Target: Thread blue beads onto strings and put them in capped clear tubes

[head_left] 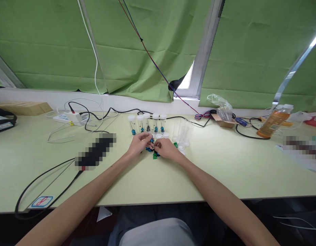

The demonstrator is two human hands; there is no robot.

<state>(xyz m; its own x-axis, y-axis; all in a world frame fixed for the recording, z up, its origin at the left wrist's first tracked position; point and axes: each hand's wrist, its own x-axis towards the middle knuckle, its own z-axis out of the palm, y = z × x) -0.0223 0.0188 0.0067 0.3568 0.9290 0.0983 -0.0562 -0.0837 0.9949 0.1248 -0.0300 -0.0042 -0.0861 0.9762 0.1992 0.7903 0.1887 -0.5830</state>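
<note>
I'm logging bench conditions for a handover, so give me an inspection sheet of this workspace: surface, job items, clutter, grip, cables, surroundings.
Surface: pale table, seam at left, red-marked label by the front edge.
Job items: five white-capped tubes in a back row, small pieces inside; clear tubes to the right; green piece by the hands.
Clutter: bottle and plastic bag at right; pixelated black object at left.
Grip: left hand and right hand close together, fingers around small blue pieces; exact hold unclear.
Cables: black cable loops past the front edge at left; white cable hangs.
Surroundings: green curtains, window gap behind.
</note>
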